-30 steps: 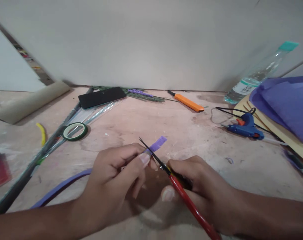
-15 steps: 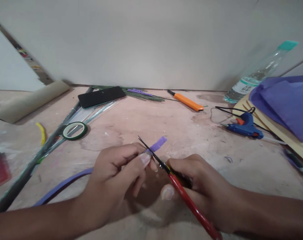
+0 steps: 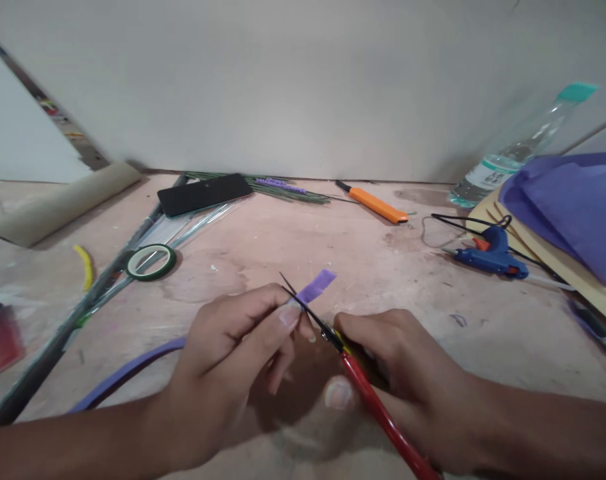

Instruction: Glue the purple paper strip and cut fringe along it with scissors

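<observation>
Between thumb and fingers, my left hand (image 3: 243, 353) pinches a purple paper strip (image 3: 317, 287), whose end sticks out up and to the right. A longer purple band (image 3: 127, 370) curves from behind that hand toward the lower left. My right hand (image 3: 403, 373) is wrapped round scissors (image 3: 377, 403) with a red handle and a yellow part partly hidden by the fingers. The dark blades point up and left and lie across the strip just beyond my left fingertips, slightly apart at their tips.
A green tape roll (image 3: 151, 262), black phone (image 3: 205, 194) and cardboard tube (image 3: 67, 202) lie at the left. Green stems (image 3: 303, 195) and an orange cutter (image 3: 377, 204) lie at the back. A blue glue gun (image 3: 493, 253), bottle (image 3: 497, 170) and purple sheets (image 3: 573, 207) are at the right.
The scissor blades have parted a little at the tips. My right hand and the handle have shifted slightly, and the strip's free end has moved a bit to the right.
</observation>
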`<state>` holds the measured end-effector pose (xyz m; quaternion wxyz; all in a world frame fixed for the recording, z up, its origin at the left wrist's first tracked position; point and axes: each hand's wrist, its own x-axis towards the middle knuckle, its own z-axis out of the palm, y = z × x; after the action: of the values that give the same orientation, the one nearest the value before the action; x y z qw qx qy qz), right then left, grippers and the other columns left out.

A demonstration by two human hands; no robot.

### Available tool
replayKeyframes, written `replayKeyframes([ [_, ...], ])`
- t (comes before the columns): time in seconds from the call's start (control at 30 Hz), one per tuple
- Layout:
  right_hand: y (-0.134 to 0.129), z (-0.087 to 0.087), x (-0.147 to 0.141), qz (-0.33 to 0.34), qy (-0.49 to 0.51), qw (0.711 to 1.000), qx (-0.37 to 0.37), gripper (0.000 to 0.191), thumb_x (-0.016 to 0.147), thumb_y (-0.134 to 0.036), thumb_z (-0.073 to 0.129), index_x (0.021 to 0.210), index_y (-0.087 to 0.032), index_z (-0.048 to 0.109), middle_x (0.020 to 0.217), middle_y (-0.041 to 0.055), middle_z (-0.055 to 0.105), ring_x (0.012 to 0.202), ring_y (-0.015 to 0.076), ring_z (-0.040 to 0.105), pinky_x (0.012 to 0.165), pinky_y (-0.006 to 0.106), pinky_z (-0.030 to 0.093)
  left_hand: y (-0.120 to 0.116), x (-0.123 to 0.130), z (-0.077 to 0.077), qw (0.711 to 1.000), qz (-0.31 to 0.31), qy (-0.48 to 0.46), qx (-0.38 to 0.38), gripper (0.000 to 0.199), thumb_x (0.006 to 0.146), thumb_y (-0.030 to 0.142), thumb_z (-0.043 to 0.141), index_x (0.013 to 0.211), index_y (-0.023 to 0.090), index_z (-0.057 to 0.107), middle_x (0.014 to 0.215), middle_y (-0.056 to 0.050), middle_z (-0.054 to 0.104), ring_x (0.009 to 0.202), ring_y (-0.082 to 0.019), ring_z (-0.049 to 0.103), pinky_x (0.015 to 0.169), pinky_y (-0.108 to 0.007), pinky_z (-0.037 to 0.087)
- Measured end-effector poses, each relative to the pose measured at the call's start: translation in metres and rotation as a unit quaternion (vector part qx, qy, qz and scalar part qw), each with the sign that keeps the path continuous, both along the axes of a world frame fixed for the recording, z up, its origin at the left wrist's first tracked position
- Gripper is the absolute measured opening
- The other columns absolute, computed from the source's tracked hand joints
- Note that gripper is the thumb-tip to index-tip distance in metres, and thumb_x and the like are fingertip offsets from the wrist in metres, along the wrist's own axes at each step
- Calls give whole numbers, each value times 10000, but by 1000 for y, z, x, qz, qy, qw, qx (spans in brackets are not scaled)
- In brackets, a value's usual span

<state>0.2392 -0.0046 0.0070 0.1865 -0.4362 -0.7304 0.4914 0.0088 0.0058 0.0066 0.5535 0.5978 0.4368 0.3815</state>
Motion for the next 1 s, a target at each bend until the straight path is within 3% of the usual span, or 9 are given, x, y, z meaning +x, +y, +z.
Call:
replayKeyframes([
  [0.13,0,2,-1,2,-15,1000,-2,502,1009,-648,678,773,-234,519,703,-30,574,604,142,476,587,306,334,0,2,2,998,2,40,43,356,1058,330,589,762,212,748,478,53,606,451,-82,549,468,-156,422],
  [0.3,1,4,0,5,-1,1000,-9,533,1031,-666,642,757,-231,502,696,-19,572,612,141,486,593,302,336,-1,1,0,998,7,53,42,419,1072,312,588,689,196,710,484,57,596,409,-54,460,406,-165,337],
  [0.47,1,1,2,18,-4,1000,-19,578,1074,-746,555,852,-214,603,750,12,656,653,162,558,624,305,383,0,1,-1,998,2,47,38,393,1072,311,587,712,203,703,462,54,596,418,-73,483,414,-171,351],
  [0.63,1,0,2,4,-10,1000,-6,632,1050,-790,593,773,-226,525,670,-29,531,590,132,443,563,287,317,0,2,-1,999,-1,38,23,360,1081,322,581,769,206,718,441,62,582,409,-77,470,414,-167,349],
  [0.8,2,1,1,17,-3,1000,-14,623,1061,-787,547,804,-219,556,717,0,595,630,150,521,602,296,365,2,2,1,999,-12,33,13,340,1064,318,581,792,197,745,442,58,578,397,-80,478,407,-173,346],
  [1.0,2,2,2,6,-5,1000,-23,657,1051,-811,558,764,-220,533,675,-14,553,611,144,475,593,298,359,2,3,-2,1000,-8,-5,-21,322,1067,326,610,807,199,750,483,61,586,420,-73,416,397,-175,304],
])
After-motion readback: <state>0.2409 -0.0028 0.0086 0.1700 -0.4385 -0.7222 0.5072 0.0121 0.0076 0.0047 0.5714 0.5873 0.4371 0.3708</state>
